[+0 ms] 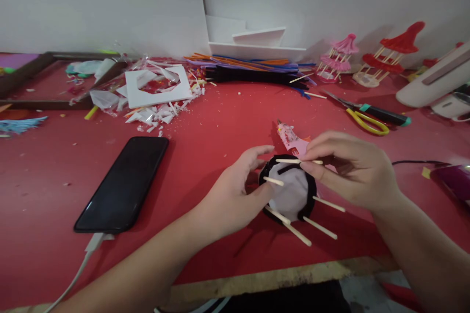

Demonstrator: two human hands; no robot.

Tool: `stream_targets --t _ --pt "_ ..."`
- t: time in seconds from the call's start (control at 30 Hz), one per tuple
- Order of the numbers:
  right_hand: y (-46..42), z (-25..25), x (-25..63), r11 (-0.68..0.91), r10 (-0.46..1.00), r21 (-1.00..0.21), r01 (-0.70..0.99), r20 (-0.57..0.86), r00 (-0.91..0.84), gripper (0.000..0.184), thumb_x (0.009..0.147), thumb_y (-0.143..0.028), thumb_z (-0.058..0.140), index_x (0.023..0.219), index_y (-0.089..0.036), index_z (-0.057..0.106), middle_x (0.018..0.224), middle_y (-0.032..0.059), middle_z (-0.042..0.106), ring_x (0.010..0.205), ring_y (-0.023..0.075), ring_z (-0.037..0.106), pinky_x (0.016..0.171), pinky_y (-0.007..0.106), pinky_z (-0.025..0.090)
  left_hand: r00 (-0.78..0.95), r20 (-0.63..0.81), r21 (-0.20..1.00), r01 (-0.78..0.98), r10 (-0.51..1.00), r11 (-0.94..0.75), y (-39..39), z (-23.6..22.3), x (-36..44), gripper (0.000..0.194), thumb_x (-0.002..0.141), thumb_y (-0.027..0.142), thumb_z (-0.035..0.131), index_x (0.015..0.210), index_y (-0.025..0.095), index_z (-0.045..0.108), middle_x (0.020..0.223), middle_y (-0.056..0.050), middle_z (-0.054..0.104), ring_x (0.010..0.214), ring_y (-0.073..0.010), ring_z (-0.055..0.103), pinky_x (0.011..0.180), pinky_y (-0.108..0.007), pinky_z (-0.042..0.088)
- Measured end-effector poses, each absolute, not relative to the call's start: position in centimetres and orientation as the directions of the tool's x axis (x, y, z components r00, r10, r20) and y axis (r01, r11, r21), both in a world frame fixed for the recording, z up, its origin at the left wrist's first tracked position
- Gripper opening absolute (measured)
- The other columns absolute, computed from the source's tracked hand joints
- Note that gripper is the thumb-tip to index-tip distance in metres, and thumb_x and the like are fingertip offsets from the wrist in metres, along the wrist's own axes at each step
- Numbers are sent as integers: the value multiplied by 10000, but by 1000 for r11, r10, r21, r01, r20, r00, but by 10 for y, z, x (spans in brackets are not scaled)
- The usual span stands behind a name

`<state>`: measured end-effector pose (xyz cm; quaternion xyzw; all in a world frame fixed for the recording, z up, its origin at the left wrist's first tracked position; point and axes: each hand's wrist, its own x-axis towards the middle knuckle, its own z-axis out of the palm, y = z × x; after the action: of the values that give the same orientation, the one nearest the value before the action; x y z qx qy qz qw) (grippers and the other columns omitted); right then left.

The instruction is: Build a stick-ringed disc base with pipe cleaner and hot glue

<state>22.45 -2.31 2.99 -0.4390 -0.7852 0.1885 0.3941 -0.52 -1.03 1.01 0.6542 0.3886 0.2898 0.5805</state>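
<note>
My left hand (238, 190) grips the left rim of a round white disc (290, 190) edged in black, held tilted just above the red table (205, 122). Several thin wooden sticks (323, 227) jut out from the disc's lower side. My right hand (348, 168) pinches another wooden stick (293, 161) and holds it across the disc's top edge. A small pink paper piece (292, 139) lies on the table right behind the disc.
A black phone (123, 183) on a white cable lies at left. White foam scraps (157, 90), a pile of pipe cleaners (257, 69), yellow-handled scissors (367, 120), pink (338, 61) and red (389, 56) tiered stick models and a wooden frame (44, 78) sit further back.
</note>
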Motion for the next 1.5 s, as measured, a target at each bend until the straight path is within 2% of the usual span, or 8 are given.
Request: stream_targets --t 0.33,0.57,0.73,0.9,1.03,1.17,1.27,1.5 --pt "-24 24 216 506 862 -726 465 408 -300 84 852 -199 700 927 -235 698 894 34 660 781 150 639 650 280 517 511 -61 989 145 858 -16 -8 14 -5 363 843 158 581 1205 184 575 1212 -80 700 1111 -217 654 992 -370 483" --pt "-26 16 219 432 902 -880 198 425 -79 286 904 -428 596 1133 -266 652 970 75 609 826 213 615 647 354 557 415 -21 987 152 909 -46 -8 7 -4 291 939 228 500 1222 206 566 1225 -75 674 1151 -217 619 1003 -365 449" --pt "-25 13 220 532 837 -805 261 547 -21 179 910 -347 575 1028 -274 686 912 64 614 834 226 609 729 397 520 267 -72 997 56 961 59 -9 11 -1 269 938 279 535 1190 202 583 1203 -83 678 1137 -224 620 1002 -368 451" --pt "-21 11 223 429 890 -801 417 453 -45 230 967 -359 470 1036 -250 660 941 65 638 846 210 628 720 359 530 236 -128 977 -138 963 164 -9 12 3 264 905 342 619 1136 214 626 1171 -68 693 1101 -218 637 929 -336 503" --pt "-13 4 231 299 926 -539 788 363 -104 243 914 -227 487 1132 -228 595 1086 97 644 991 257 625 853 430 533 257 -186 943 -224 948 245 -8 6 3 239 859 322 686 1084 246 658 1087 -29 723 1022 -193 655 854 -303 520" --pt "-5 -12 249 389 897 -189 902 301 -324 569 799 -110 461 1365 -154 423 1287 188 549 1214 370 518 1005 595 437 229 -199 957 -163 953 239 -9 4 1 248 835 302 705 1072 235 675 1077 -40 721 1036 -201 644 857 -314 510" --pt "0 -25 263 425 881 -101 900 276 -385 687 734 -90 482 1409 -167 375 1228 181 560 1129 360 561 946 568 482 227 -185 966 -135 956 219 -9 7 1 290 804 271 721 1083 212 667 1077 -59 725 1031 -217 652 864 -337 506" --pt "-3 -11 263 230 916 43 972 327 -231 392 789 -203 542 1180 -199 580 1074 165 600 961 351 609 807 536 477 217 -142 983 -81 966 163 -4 9 -1 340 785 271 727 1106 189 653 1077 -73 726 1006 -217 665 869 -342 508"
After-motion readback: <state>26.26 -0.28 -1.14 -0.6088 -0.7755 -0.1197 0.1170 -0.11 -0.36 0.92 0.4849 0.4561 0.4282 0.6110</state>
